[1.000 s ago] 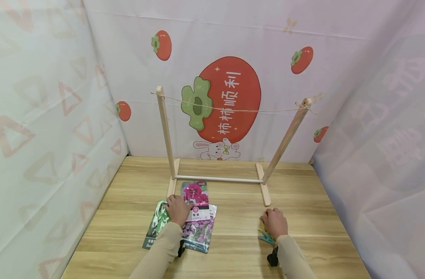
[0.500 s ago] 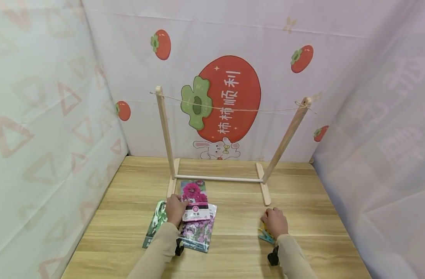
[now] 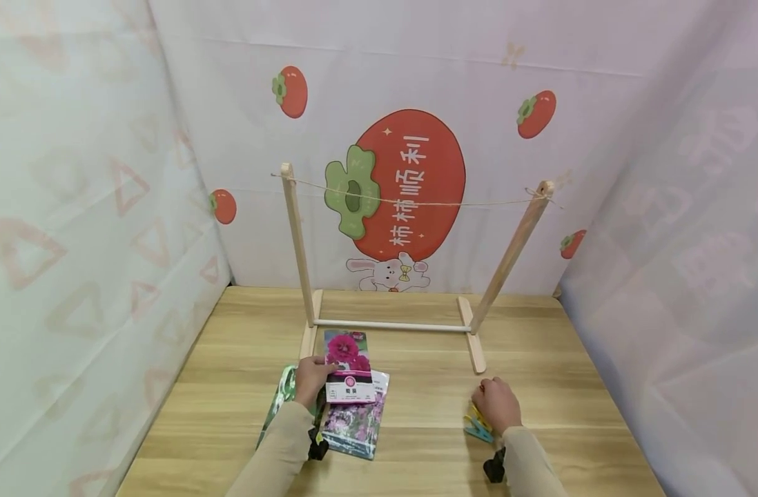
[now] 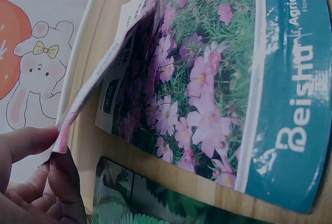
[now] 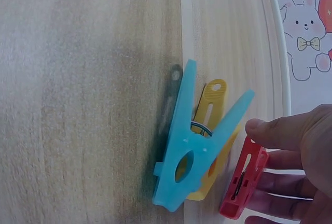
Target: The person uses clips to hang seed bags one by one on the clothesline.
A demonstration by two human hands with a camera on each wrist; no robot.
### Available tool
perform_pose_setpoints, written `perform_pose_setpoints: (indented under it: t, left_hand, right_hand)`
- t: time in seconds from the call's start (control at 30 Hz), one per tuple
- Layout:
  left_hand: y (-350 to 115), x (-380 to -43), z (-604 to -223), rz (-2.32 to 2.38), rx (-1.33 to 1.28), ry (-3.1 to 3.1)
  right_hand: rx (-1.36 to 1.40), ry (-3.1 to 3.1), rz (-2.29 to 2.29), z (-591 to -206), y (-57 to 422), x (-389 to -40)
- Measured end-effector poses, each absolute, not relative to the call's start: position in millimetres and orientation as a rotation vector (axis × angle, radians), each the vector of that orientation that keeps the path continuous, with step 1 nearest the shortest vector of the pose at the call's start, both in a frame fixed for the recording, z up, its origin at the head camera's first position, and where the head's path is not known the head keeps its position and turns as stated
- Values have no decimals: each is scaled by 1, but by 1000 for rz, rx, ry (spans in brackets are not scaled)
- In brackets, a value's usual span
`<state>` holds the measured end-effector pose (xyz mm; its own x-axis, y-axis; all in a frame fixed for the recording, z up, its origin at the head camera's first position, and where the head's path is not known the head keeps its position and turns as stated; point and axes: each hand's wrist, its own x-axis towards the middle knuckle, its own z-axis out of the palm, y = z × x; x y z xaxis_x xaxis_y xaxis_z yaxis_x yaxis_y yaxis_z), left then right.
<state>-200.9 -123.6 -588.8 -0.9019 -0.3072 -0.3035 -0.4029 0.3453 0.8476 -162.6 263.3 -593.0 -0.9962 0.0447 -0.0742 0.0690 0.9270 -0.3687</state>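
Note:
My left hand pinches the left edge of a seed packet with magenta flowers, thumb on top. In the left wrist view that packet is tilted up, off the purple-flower seed packet beneath it. A green seed packet lies beside them, partly hidden under my left arm in the head view. My right hand is at the clothespins on the right. It holds a red clothespin between thumb and fingers. A blue clothespin lies over a yellow clothespin right beside it.
Behind the packets stands a wooden frame with a left post, a right post and a white bottom rod. A thin string spans the post tops. Printed cloth walls enclose the wooden table.
My left hand has shifted from lying over the magenta-flower packet to pinching its left edge, and the packet is lifted. The right hand stays by the clothespins. The head view has tilted slightly.

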Motion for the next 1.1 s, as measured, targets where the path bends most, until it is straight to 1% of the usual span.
perform_pose_setpoints:
  t: [0.3,0.5,0.93,1.1]
  left_hand:
    - [-126,-205,-589,1632,-659,2492]
    - [-128,-206,-587,1717,-693,2381]
    - [-131,-207,-582,1763,-638,2350]
    - [-131,-208,-580,1765,-634,2350]
  right_hand:
    - [94,2957,-606,-591,266,-168]
    - [104,2938,-656,-581,263,-168]
    - [152,2960,-779,-575,261,-175]
    - [135,2978,-856,-565,257,-178]
